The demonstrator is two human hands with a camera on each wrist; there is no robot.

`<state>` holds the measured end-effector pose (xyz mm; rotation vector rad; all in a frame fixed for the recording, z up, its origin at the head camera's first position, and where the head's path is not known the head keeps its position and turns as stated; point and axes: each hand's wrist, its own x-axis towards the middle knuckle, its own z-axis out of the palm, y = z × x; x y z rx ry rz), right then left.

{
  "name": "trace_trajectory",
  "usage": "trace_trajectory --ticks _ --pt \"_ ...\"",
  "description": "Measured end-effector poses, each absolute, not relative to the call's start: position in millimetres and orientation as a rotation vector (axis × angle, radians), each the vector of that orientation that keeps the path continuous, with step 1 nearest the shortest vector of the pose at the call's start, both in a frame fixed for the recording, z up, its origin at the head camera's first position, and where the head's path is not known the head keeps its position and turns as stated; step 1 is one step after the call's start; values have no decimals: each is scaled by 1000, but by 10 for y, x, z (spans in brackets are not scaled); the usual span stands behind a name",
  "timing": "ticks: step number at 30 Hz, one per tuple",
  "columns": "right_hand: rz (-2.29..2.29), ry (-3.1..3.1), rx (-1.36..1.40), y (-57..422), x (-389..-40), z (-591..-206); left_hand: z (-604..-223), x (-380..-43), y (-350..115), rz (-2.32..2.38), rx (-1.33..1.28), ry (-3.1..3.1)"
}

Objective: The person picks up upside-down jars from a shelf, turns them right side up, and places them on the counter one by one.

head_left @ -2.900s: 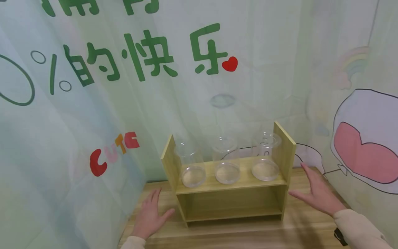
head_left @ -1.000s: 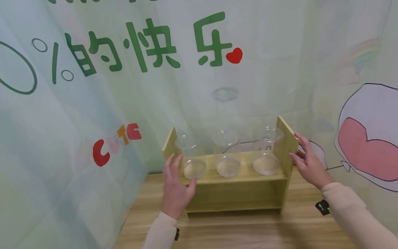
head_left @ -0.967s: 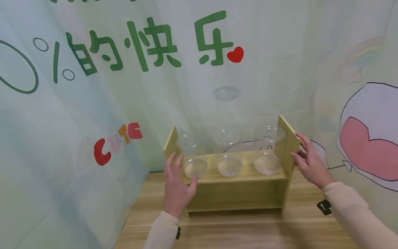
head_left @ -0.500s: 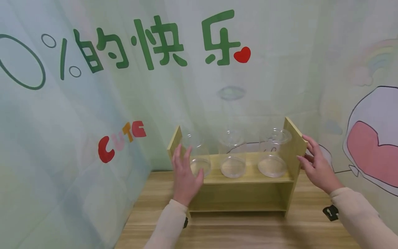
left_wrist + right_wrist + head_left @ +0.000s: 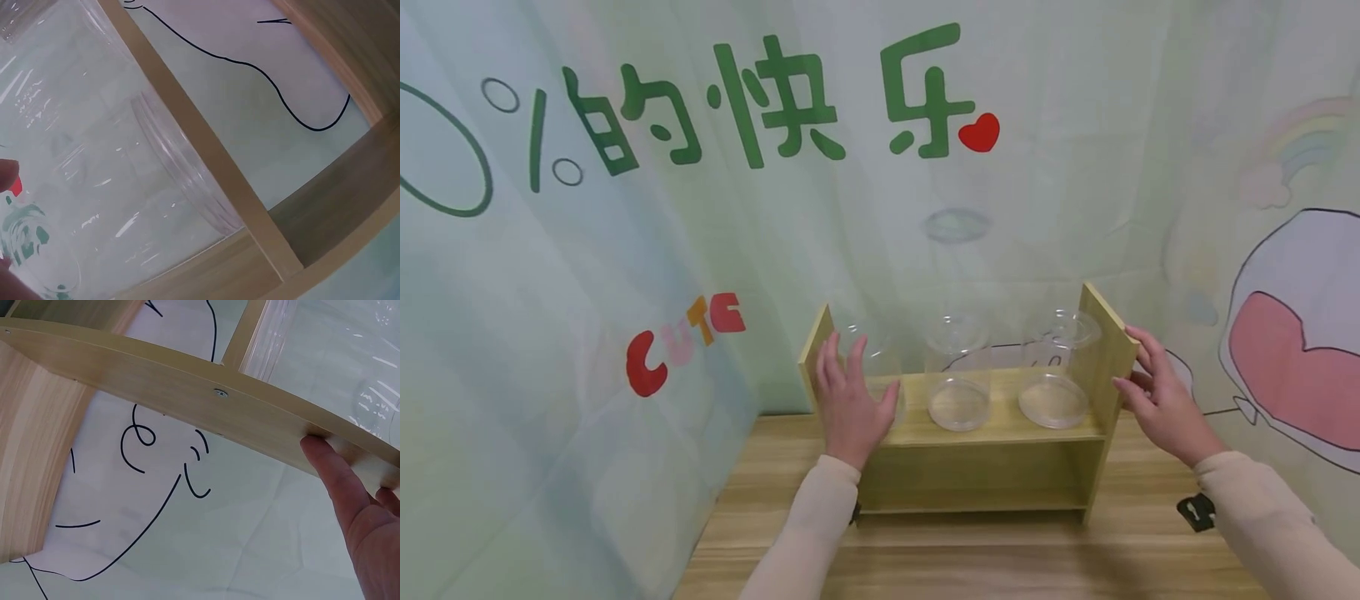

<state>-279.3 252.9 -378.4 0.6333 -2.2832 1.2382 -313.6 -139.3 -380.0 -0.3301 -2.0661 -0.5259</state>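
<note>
A light wooden two-tier rack [image 5: 981,429] bears three clear lidded jars. My left hand [image 5: 853,417] is spread in front of the left jar [image 5: 880,358] and covers part of it. The left wrist view shows fingertips [image 5: 7,175] close to that jar's wall; I cannot tell whether they touch it. The middle jar [image 5: 958,367] and the right jar [image 5: 1056,367] stand upright on the upper shelf. With its fingertips, my right hand [image 5: 1168,408] touches the outer face of the rack's right side panel [image 5: 1108,358], also seen in the right wrist view.
The rack stands on a wood-grain table [image 5: 985,567]. Behind it and to the sides hangs a pale printed curtain [image 5: 1052,208] with green characters and cartoon shapes. A black clip [image 5: 1197,512] sits below the right forearm.
My left hand has moved from the table beside the rack up in front of the left jar. My right hand has come to the right side panel and stays there.
</note>
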Motion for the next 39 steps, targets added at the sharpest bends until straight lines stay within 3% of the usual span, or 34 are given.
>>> trace_trajectory --ticks 18,39 --pt "1282 -2281 643 2539 -2797 -3743 -3797 -3239 -1320 -644 -233 -2035" --pt "1255 -2260 625 2529 -2785 -3782 -3770 -3058 -1329 -727 -329 -1868"
